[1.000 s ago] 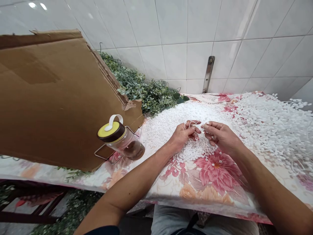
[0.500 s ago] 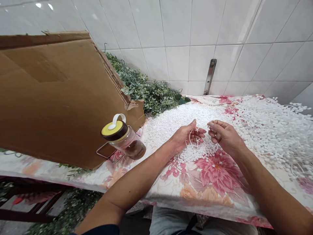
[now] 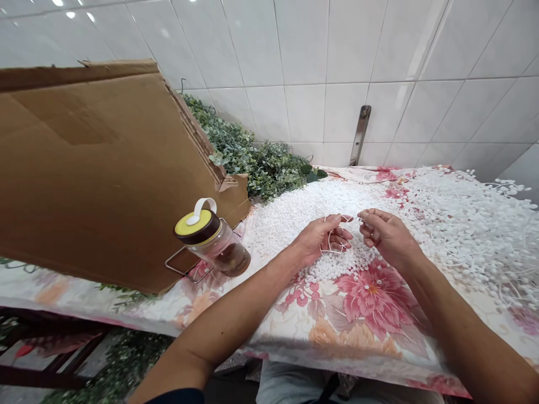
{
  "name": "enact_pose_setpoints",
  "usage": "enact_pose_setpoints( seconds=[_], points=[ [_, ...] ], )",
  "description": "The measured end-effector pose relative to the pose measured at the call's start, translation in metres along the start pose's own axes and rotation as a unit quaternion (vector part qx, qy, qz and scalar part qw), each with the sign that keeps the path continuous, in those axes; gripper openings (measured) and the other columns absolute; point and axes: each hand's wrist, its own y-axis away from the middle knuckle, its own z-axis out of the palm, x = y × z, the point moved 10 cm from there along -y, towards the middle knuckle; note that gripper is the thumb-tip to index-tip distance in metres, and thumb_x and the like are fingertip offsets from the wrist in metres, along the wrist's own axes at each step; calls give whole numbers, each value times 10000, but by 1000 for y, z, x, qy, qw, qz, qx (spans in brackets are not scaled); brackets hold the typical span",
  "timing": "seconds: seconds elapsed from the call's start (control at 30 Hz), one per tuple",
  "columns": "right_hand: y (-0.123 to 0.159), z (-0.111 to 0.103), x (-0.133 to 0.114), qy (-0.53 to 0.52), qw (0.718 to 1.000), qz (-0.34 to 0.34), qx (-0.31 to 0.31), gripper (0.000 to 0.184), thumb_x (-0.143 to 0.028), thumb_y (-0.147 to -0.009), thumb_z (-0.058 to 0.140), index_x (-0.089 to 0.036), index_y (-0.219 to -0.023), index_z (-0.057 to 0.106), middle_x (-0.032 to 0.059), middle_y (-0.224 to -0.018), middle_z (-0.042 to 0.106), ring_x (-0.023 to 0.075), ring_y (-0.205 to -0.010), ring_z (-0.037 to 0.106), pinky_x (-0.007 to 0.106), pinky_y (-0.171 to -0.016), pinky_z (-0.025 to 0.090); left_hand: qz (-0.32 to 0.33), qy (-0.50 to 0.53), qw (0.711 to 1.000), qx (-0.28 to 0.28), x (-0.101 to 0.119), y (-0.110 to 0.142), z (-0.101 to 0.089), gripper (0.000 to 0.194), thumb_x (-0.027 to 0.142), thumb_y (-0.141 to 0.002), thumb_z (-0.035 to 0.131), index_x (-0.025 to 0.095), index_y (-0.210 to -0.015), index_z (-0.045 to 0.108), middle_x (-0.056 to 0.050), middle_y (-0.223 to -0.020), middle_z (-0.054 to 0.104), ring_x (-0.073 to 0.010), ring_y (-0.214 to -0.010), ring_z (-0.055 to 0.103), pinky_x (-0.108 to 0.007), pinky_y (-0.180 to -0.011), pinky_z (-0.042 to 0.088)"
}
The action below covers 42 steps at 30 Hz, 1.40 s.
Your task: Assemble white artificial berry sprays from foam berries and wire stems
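Left hand (image 3: 315,238) curls around a thin white beaded stem (image 3: 329,251), partly hidden by the fingers, above the white bead heap (image 3: 295,216). Right hand (image 3: 389,235) is just beside it, fingertips drawn together; any pinched strand cannot be made out.

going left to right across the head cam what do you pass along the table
cardboard sheet → glass jar with yellow lid → left hand holding a white looped stem → right hand → white beaded sprays
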Motion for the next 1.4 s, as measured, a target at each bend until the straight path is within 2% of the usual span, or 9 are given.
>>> enact_pose_setpoints(
  seconds=[0.3, 0.5, 0.6, 0.7, 0.83, 0.93, 1.0, 1.17, 1.4],
  points=[
    [-1, -7, -6, -17, 1000, -14, 10, 337, -390, -673, 917, -185, -769, 667, -44, -620, 474, 89, -551, 431, 194, -419, 336, -27, -30, 998, 42, -6, -4, -9, 379, 463, -922, 696, 88, -948, 743, -134, -865, 758, -149, -673, 701, -270, -664, 575],
    [-2, -12, -8, -17, 999, -12, 33, 355, -398, -637, 929, -184, -746, 667, -37, -646, 491, 89, -568, 438, 199, -419, 335, 63, -186, 969, 153, 20, 2, -29, 396, 507, -892, 713, 130, -794, 644, -55, -713, 679, -137, -556, 653, -264, -559, 522],
    [-3, -13, -5, -17, 999, -4, 38, 378, -417, -620, 940, -183, -754, 675, -36, -652, 503, 85, -567, 442, 194, -417, 340, 133, -292, 920, 224, 41, 9, -39, 361, 494, -849, 747, 179, -796, 578, 6, -658, 614, -130, -494, 599, -259, -507, 457],
    [-4, -10, 2, 2, 999, 6, 36, 413, -445, -601, 951, -174, -772, 692, -22, -696, 546, 82, -573, 469, 187, -408, 353, 191, -408, 849, 276, 62, 18, -42, 269, 419, -834, 757, 194, -867, 613, -4, -757, 650, -137, -598, 610, -275, -602, 466],
    [-7, -6, 17, 47, 999, 8, 21, 425, -482, -623, 943, -181, -747, 669, -15, -711, 574, 90, -574, 502, 193, -399, 385, 278, -520, 755, 287, 82, 33, -27, 137, 317, -889, 682, 197, -953, 671, -75, -970, 704, -203, -877, 632, -337, -823, 490],
    [-10, -7, 25, 85, 996, -5, 20, 425, -520, -655, 921, -191, -744, 666, -11, -696, 580, 101, -570, 515, 198, -394, 413, 340, -555, 713, 262, 88, 43, -9, 143, 265, -936, 607, 198, -1014, 707, -115, -1093, 704, -250, -1062, 611, -376, -951, 471],
    [-12, -8, 28, 97, 995, -14, 20, 421, -531, -669, 911, -197, -745, 668, -9, -686, 579, 109, -570, 523, 200, -395, 435, 356, -553, 716, 233, 86, 43, 1, 173, 267, -961, 573, 199, -999, 728, -119, -1066, 713, -256, -1068, 609, -384, -979, 461],
    [-14, -9, 25, 103, 994, -42, 13, 371, -489, -684, 907, -194, -825, 733, 23, -762, 650, 139, -630, 606, 239, -477, 549, 330, -518, 770, 174, 76, 31, 17, 178, 273, -935, 618, 209, -974, 780, -110, -1004, 727, -236, -926, 633, -367, -948, 473],
    [-13, -11, 13, 117, 990, -75, 4, 374, -444, -660, 925, -183, -845, 732, 15, -711, 678, 151, -621, 636, 294, -565, 618, 273, -538, 784, 148, 73, 8, 23, 232, 305, -926, 616, 221, -1018, 811, -96, -1026, 782, -248, -937, 688, -347, -912, 485]
  ],
)
